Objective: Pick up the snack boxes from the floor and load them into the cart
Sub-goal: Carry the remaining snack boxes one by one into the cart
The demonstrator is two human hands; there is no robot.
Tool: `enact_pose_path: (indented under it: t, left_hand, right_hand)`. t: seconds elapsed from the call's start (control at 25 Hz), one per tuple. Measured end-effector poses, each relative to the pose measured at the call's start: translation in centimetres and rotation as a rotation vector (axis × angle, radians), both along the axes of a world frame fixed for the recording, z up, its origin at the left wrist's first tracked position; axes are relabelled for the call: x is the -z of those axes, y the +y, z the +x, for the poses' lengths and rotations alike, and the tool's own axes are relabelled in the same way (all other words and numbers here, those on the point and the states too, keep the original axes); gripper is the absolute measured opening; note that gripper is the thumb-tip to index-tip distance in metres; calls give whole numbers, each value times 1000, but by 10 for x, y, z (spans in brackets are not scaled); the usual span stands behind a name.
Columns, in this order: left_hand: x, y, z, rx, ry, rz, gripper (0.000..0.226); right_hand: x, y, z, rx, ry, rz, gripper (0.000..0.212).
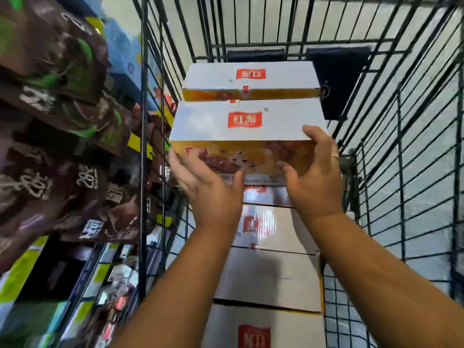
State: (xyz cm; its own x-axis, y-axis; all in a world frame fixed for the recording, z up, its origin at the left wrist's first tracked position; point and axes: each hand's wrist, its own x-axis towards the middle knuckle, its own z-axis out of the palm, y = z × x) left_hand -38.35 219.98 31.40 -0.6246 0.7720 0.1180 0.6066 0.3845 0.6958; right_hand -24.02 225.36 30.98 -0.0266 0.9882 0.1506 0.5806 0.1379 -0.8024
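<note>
Snack box (247,126) with the red label is up in both hands, dead centre of the view and inside the wire cart (401,172). So the left hand (208,187) cups the lower corner on the 9 o'clock side, fingers reaching round it and thumb pushed against the bottom edge. Then the right hand (313,177) grips the 3 o'clock end, fingers curled over the top edge and thumb on the orange front face.

Right behind it at 12 o'clock sits a second box (251,76), same label but flipped the other way. Toward 6 o'clock, lower in the cart, more boxes (268,272) are stacked in layers. Can't tell if the held one rests on them. A dark pad (336,79) hangs on the cart's back wall around 1 o'clock. Over at 9 o'clock, outside the wire, shelves (22,270) are packed with brown snack bags (50,121).
</note>
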Motion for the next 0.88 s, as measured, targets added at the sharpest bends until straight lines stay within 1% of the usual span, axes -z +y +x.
enact_pose_path:
  t: [0.12, 0.24, 0.44, 0.52, 0.64, 0.68, 0.72, 0.8, 0.84, 0.88]
  left_hand:
    - [2, -5, 0, 13, 35, 12, 67]
    - [1, -13, 2, 27, 67, 14, 65]
    - [-7, -20, 5, 33, 48, 27, 69]
    - [-11, -22, -1, 42, 47, 35, 72]
    - [-35, -27, -2, 60, 73, -33, 75]
    - [-59, -36, -6, 81, 80, -47, 76]
    - [-92, -45, -12, 117, 94, -63, 76]
    - [-101, -48, -12, 194, 144, -145, 75]
    - [-111, -53, -17, 218, 189, -167, 76]
    - [-135, -66, -21, 246, 230, -203, 79]
  right_hand:
    - [4, -3, 3, -13, -69, 33, 72]
    - [7, -6, 6, -5, -99, 64, 74]
    - [-2, -14, 4, 6, -83, 101, 67]
    - [-8, -15, 3, 0, -109, 112, 62]
    - [-26, -22, 6, 23, -242, -8, 66]
    - [-49, -32, 6, 18, -261, -38, 71]
    - [-79, -42, 2, -19, -296, -62, 75]
    - [-89, -48, 5, -87, -377, -147, 83]
    - [-102, -52, 4, -131, -410, -151, 85]
    - [-125, -64, 1, -189, -450, -127, 86]
